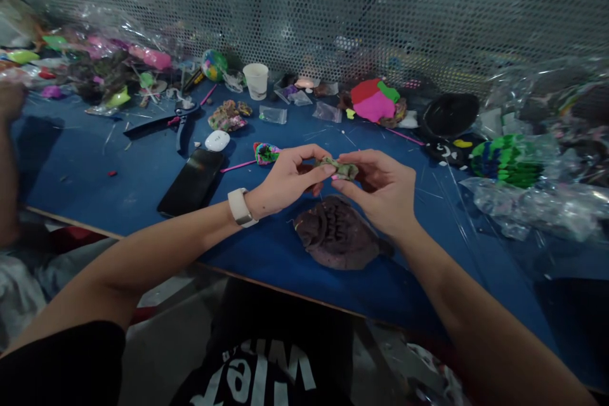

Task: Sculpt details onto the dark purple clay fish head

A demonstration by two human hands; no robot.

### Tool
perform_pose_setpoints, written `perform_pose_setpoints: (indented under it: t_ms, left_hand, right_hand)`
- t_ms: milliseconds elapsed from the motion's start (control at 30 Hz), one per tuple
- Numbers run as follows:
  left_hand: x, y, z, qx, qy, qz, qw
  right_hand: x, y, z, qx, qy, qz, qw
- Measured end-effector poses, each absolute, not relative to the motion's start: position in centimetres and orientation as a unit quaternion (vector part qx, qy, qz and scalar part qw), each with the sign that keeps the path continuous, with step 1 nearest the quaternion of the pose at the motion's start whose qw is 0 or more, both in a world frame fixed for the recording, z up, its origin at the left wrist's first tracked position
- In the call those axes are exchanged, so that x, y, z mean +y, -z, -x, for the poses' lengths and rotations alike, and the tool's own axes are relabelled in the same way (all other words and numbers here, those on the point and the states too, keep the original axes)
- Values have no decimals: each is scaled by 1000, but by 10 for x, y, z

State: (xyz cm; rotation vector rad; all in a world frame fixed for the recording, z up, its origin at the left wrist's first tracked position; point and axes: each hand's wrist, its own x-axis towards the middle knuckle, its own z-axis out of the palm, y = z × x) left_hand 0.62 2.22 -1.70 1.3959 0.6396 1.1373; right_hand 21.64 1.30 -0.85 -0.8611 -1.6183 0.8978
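Note:
A small lump of greenish clay (343,169) with a bit of pink is pinched between both hands above the blue table. My left hand (290,181), with a pale watch on its wrist, holds the lump's left end between thumb and fingers. At its right end, the thumb and fingers of my right hand (383,189) grip it. Just below the hands lies a dark brown fish-shaped clay piece (340,235) with ridges on its surface. A multicoloured clay piece on a pink stick (265,153) is partly behind my left hand.
On the blue table (266,260) lie a black phone (193,183), a white case (217,141) and pliers (181,120). Behind stand a paper cup (257,81) and a perforated metal panel (285,6). Clay pieces and plastic bags crowd both sides. Another person's arm (8,165) rests far left.

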Motion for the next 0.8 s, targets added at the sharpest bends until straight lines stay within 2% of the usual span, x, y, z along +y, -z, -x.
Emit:
perform_pose_setpoints:
  t_ms: [200, 500, 800]
  left_hand:
    - [25, 21, -6, 278, -488, -597, 572]
    - [31, 27, -7, 257, -509, -521, 635]
    - [32, 32, -5, 284, -511, -612, 533]
  right_hand:
    - [12, 5, -215, -705, -305, 366, 525]
    - [16, 11, -218, -697, -257, 413, 527]
    - [16, 5, -222, -768, -99, 391, 497]
